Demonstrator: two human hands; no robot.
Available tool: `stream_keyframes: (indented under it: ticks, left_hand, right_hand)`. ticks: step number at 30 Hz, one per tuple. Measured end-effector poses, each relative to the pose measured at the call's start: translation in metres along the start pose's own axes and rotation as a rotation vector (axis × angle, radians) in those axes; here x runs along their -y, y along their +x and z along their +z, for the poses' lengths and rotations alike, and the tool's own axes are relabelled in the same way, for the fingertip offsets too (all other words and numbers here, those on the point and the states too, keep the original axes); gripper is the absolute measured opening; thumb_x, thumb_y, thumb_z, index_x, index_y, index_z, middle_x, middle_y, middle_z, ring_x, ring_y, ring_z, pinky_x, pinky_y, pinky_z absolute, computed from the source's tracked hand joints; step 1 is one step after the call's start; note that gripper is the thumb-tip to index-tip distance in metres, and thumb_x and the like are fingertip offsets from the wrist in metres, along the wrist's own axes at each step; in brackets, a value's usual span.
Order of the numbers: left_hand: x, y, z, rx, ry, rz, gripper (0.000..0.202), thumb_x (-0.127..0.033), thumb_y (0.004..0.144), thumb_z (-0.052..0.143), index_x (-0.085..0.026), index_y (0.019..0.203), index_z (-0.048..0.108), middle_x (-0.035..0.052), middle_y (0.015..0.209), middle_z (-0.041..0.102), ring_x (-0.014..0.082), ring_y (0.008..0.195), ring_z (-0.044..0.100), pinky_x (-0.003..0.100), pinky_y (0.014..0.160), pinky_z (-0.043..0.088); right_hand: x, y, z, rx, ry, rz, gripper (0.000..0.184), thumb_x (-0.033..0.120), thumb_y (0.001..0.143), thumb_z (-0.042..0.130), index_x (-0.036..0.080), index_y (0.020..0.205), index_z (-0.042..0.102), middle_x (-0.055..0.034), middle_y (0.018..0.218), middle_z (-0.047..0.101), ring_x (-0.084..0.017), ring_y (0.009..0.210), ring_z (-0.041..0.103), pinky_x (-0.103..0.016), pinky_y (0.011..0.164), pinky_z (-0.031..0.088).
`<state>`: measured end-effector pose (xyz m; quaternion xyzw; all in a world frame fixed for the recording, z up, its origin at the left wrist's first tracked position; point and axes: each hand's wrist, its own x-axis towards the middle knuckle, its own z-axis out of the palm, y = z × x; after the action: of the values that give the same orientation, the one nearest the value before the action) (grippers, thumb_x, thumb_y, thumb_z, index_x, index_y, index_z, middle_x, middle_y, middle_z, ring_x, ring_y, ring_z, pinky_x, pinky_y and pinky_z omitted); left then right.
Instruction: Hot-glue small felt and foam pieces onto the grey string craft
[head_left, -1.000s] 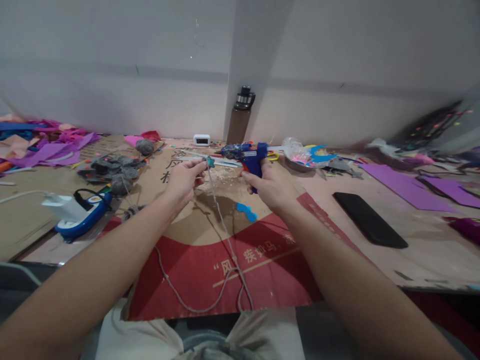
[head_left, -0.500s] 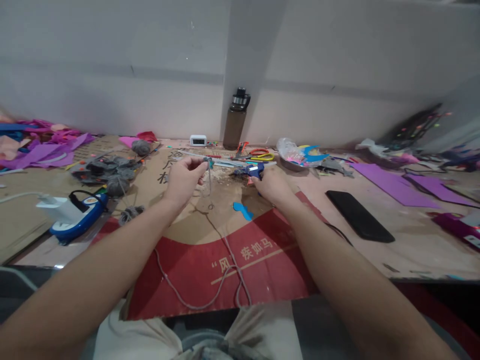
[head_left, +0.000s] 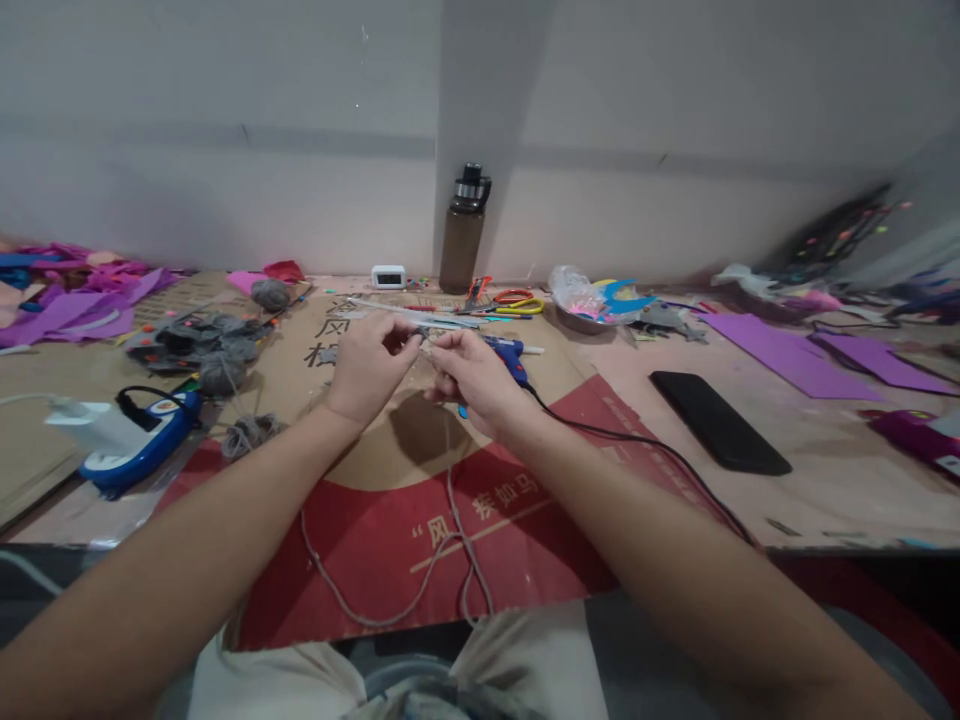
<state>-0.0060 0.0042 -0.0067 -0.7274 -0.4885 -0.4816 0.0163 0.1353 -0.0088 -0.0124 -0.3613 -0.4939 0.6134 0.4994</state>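
Note:
Above the cardboard sheet [head_left: 525,520], my left hand [head_left: 375,365] pinches a small bluish-grey piece with grey yarn, mostly hidden by the fingertips. My right hand [head_left: 476,375] meets it there, thumb and fingers pressed together on the yarn. From below the hands a strand of grey yarn [head_left: 452,490] runs down over the red part of the cardboard and loops near its front edge. Just behind my right hand lies a blue hot glue gun [head_left: 510,352], its black cord trailing right. A blue cutout [head_left: 462,411] is mostly covered by my right hand.
Scissors [head_left: 521,303], a bottle [head_left: 461,235] and a small clock [head_left: 388,278] stand or lie at the back. Grey yarn balls [head_left: 223,372] and a blue power strip [head_left: 142,440] are left. A phone [head_left: 716,422] and purple sheets [head_left: 787,355] lie right.
My right hand has let go of the glue gun, now lying on the cardboard, and moved left to my left hand. Both hands now meet at the small yarn piece.

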Motion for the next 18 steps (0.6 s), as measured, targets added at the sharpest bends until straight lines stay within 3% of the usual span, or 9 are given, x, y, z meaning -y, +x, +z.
stream_keyframes:
  ticks: [2,7,14,18]
  left_hand:
    - [-0.002,0.000,0.000,0.043,-0.062,-0.096,0.007,-0.023,0.076,0.062,-0.017,0.077,0.065,0.0020,0.071,0.065,0.0133,0.065,0.057,0.026,0.065,0.045]
    - [-0.011,-0.002,0.001,0.227,-0.353,-0.331,0.016,-0.029,0.078,0.061,-0.015,0.085,0.065,0.0008,0.061,0.063,0.0113,0.051,0.056,0.023,0.050,0.044]
    - [-0.016,-0.002,0.001,0.352,-0.630,-0.450,0.016,-0.028,0.077,0.066,-0.013,0.080,0.062,0.0033,0.064,0.066,0.0121,0.057,0.062,0.026,0.060,0.052]
    - [-0.014,-0.002,0.003,0.352,-0.699,-0.510,0.016,-0.027,0.075,0.067,-0.013,0.080,0.061,0.0036,0.064,0.066,0.0126,0.057,0.063,0.026,0.060,0.052]
  right_hand:
    - [0.002,0.002,-0.006,-0.058,-0.090,-0.047,0.016,0.031,0.079,0.057,0.022,0.078,0.044,0.0101,0.055,0.037,-0.005,0.042,0.031,-0.021,0.046,0.031]
    - [0.006,0.006,-0.018,-0.119,-0.449,-0.306,0.010,0.027,0.077,0.058,0.020,0.073,0.051,0.0071,0.056,0.039,-0.008,0.051,0.035,-0.023,0.050,0.028]
    - [0.011,0.004,-0.029,-0.206,-0.721,-0.477,0.009,0.024,0.079,0.056,0.018,0.079,0.062,0.0054,0.057,0.043,-0.009,0.055,0.037,-0.025,0.055,0.029]
    - [0.010,0.003,-0.030,-0.242,-0.797,-0.522,0.010,0.026,0.080,0.057,0.017,0.079,0.061,0.0038,0.060,0.048,-0.010,0.056,0.040,-0.025,0.057,0.031]
